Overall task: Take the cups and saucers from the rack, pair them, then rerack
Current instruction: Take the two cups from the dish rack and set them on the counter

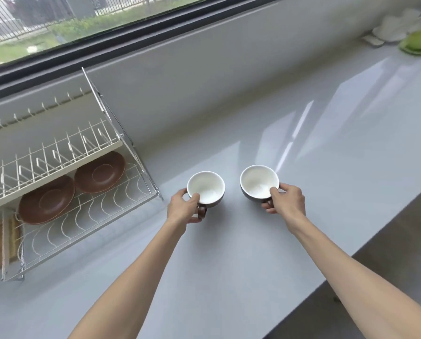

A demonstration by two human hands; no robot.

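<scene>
Both bare forearms reach forward and slightly inward from the bottom edge, roughly parallel, wrists nearly straight; the left hand (184,204) is curled, thumb on top, its grip closed on the handle of the left white-lined, dark-walled ceramic cup (206,189); the right hand (287,200) mirrors it, thumb pressed at the rim and fingers tucked below, its grip pinching the handle of the right white-lined, dark-walled ceramic cup (259,183).

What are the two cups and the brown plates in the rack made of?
The left cup and right cup look like glazed ceramic: smooth, shiny white inside, darker outside. The two brown saucers seem ceramic too, with a duller, matte look. The rack looks like thin white-coated metal wire.
</scene>
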